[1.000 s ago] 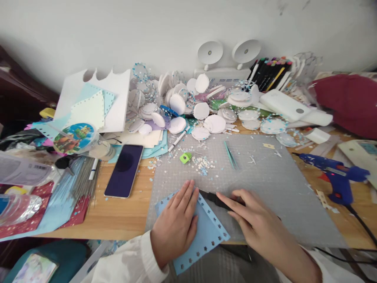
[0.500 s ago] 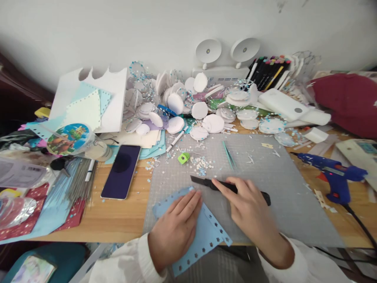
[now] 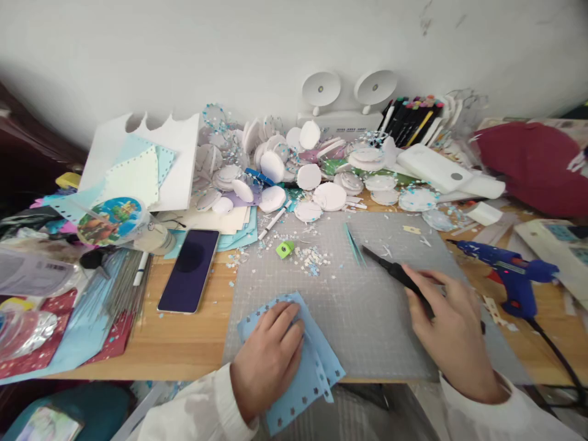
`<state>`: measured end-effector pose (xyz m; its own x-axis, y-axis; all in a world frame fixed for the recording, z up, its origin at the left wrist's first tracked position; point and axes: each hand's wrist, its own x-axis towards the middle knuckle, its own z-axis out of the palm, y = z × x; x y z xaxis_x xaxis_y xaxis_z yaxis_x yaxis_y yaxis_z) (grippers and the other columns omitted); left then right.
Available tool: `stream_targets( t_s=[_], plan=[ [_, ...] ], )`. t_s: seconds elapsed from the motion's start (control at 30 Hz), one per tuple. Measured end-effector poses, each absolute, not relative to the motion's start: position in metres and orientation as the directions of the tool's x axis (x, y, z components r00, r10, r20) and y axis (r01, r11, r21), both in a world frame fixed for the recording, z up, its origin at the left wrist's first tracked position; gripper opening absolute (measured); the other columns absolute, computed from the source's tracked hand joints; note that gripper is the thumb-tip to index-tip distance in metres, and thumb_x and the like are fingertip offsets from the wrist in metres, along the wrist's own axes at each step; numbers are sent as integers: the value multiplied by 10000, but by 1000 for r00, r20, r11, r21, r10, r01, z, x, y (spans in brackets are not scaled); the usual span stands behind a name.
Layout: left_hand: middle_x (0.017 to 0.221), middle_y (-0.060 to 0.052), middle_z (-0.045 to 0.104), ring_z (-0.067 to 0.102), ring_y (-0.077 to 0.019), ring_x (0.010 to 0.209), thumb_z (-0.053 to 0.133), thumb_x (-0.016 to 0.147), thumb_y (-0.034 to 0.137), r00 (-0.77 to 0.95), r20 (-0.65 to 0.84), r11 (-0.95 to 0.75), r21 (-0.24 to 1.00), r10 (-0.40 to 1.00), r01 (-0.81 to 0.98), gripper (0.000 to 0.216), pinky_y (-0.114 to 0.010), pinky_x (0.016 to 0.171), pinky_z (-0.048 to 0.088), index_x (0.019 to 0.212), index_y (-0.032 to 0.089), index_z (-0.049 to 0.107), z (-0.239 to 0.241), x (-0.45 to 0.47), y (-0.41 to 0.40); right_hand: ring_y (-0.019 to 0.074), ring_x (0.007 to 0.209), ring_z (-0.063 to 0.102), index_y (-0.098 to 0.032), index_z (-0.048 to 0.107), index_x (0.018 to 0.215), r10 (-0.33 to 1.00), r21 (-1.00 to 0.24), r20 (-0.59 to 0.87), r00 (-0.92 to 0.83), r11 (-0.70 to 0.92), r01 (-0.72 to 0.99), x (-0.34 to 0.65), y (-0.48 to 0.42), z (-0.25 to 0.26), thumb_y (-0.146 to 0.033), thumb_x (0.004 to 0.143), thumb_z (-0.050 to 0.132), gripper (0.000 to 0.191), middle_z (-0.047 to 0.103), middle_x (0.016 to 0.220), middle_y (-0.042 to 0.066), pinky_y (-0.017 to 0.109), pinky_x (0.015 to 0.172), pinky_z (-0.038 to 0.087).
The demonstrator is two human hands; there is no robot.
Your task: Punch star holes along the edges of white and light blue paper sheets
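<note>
My left hand [image 3: 271, 358] rests on a sheet of blue paper [image 3: 316, 355] and holds it against the grey cutting mat [image 3: 367, 324], fingers bent and close together. Small punched shapes line the paper's edges, and a loose-looking strip lies along its right side; its lower part overhangs the table. In my right hand [image 3: 452, 324] is a black utility knife [image 3: 399, 275], blade out and pointing to the upper left. Its tip is near the green tweezers [image 3: 353, 245]. A small green paper punch [image 3: 285, 248] sits farther back, beside scattered punched bits [image 3: 313, 260].
A phone [image 3: 188, 269] lies left of the mat. At the right, a blue glue gun [image 3: 519, 282] trails a cable. Many white discs [image 3: 329, 196] are heaped along the back, near pens [image 3: 413, 122]. Wire stems [image 3: 124, 288] and a lidded cup [image 3: 113, 220] stand or lie leftward.
My right hand has moved right with the utility knife, away from the blue paper. The strip along the paper's right side now lies shifted across it. My left hand stays on the paper.
</note>
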<state>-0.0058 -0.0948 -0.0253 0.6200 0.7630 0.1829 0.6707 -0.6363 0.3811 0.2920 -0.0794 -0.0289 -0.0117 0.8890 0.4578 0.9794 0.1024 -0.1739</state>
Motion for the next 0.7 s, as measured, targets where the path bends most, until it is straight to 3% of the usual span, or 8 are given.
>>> stream_targets(
  t_s=[0.1, 0.17, 0.23, 0.33, 0.53, 0.57, 0.63, 0.7],
  plan=[
    [1106, -121, 589, 512, -248, 1077, 390, 895, 85, 541, 202, -559, 509, 817, 654, 187, -419, 940, 455, 944, 142, 562, -25, -6, -94, 249, 878, 550, -183, 616, 997, 869, -279, 493, -39, 201, 939, 264, -96, -24, -292, 881, 501, 197, 569, 938, 99, 414, 806, 417],
    [1063, -102, 595, 539, -216, 1015, 380, 912, 108, 443, 192, -451, 651, 876, 610, 175, -371, 902, 460, 943, 163, 543, -24, -7, -92, 218, 788, 538, -202, 564, 830, 924, -390, 352, -152, 292, 873, 237, -113, -21, -311, 868, 541, 119, 568, 808, 55, 364, 716, 408],
    [1045, -89, 599, 558, -195, 989, 385, 932, 166, 317, 150, -301, 806, 937, 509, 155, -327, 870, 460, 980, 180, 532, -22, -10, -90, 210, 741, 514, -207, 528, 792, 948, -457, 196, -249, 313, 832, 211, -127, -21, -362, 833, 595, 174, 553, 761, 35, 345, 661, 383],
    [1007, -76, 621, 586, -187, 965, 428, 938, 280, 149, 40, -78, 962, 988, 260, 154, -298, 852, 468, 983, 185, 541, -18, -15, -86, 198, 732, 492, -203, 489, 748, 953, -526, 140, -268, 300, 796, 185, -138, -25, -274, 844, 579, 150, 538, 743, 19, 342, 674, 358],
    [965, -70, 664, 611, -188, 965, 552, 882, 361, -21, -163, 153, 959, 986, -238, 188, -315, 867, 482, 895, 175, 529, -9, -28, -81, 192, 774, 496, -203, 510, 836, 955, -611, 106, -276, 282, 740, 185, -135, -31, -181, 910, 468, 88, 542, 810, 27, 356, 722, 357],
    [969, -74, 666, 612, -184, 961, 572, 871, 355, -32, -199, 183, 945, 980, -270, 188, -307, 860, 482, 878, 173, 524, -7, -30, -82, 201, 807, 501, -213, 522, 921, 954, -617, 101, -283, 284, 734, 187, -134, -32, -187, 915, 468, 61, 548, 853, 34, 365, 739, 363],
    [957, -75, 670, 613, -182, 948, 606, 848, 352, -54, -236, 210, 931, 970, -298, 198, -295, 843, 485, 858, 172, 524, -3, -35, -82, 217, 872, 507, -244, 497, 1100, 951, -622, 93, -295, 286, 729, 189, -133, -32, -196, 919, 471, 190, 551, 934, 47, 384, 767, 374],
    [881, -56, 670, 617, -181, 896, 640, 818, 364, -97, -219, 180, 934, 971, -309, 215, -290, 812, 495, 846, 179, 534, 4, -43, -83, 227, 898, 510, -269, 476, 1166, 951, -618, 89, -297, 287, 732, 190, -132, -32, -198, 917, 478, 259, 546, 964, 51, 396, 777, 384]
  ],
)
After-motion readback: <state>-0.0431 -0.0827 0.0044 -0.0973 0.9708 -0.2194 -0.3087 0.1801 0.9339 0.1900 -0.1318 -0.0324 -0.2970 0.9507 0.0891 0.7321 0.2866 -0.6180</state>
